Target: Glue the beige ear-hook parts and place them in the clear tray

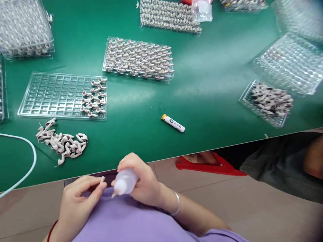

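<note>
In my left hand [82,198], thumb and fingertips pinch a small whitish earbud shell [102,179], mostly hidden by the fingers. My right hand [146,181] is wrapped round a translucent squeeze bottle [126,181], tilted so its thin nozzle points down and left. Bottle and shell are close together but apart, in front of the table edge. Beyond my left hand lies a loose pile of similar earbud shells [67,144]. Behind that pile, a clear compartment tray [47,97] has several shells in its right-hand columns.
A filled tray [138,58] of shells stands mid-table, with another [166,15] farther back. Stacked trays [25,30] stand at far left. A white lighter [174,123] lies near the front edge. A white cable [34,158] curves at left. Another person's leg [277,168] is at right.
</note>
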`<state>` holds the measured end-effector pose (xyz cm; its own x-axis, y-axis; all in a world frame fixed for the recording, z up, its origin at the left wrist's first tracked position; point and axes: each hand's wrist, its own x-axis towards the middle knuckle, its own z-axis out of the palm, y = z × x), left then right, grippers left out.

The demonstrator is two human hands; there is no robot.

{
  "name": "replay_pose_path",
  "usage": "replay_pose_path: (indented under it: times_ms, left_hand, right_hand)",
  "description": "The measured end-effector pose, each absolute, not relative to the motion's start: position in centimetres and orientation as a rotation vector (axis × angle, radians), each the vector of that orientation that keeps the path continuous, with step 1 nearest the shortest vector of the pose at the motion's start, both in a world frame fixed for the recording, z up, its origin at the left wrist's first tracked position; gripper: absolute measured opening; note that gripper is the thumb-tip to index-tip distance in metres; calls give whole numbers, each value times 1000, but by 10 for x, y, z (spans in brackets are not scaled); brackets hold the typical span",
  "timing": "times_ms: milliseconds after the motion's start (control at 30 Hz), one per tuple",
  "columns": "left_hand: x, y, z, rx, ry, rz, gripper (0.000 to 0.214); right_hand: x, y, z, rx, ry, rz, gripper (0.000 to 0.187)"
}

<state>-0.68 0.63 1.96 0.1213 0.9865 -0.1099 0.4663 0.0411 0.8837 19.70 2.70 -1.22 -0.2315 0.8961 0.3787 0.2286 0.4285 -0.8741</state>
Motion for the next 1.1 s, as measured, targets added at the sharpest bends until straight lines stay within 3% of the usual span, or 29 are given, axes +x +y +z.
replay_pose_path:
  times_ms: [100,367,533,667,800,1100]
  left_hand:
    - [-8,9,29,1915,1463,901,6]
    - [-7,18,36,2194,1418,896,12]
    - [-8,92,48,2576,1435,966,5]
    - [-12,184,56,2605,1729,851,17]
    - [-11,247,52,2527,1900,468,31]
    - [-5,275,44,2547,1817,220,35]
  right_hand:
    - [210,33,-7,-1099,-1508,1026,31]
    - [217,37,-8,-1135,-1341,1088,32]
    - [217,43,-11,-1153,-1222,1149,32]
    - [215,47,-12,-1218,-1173,1140,31]
    - [215,48,-12,-1236,-1167,1146,31]
    - [215,48,-12,-1241,-1171,1151,31]
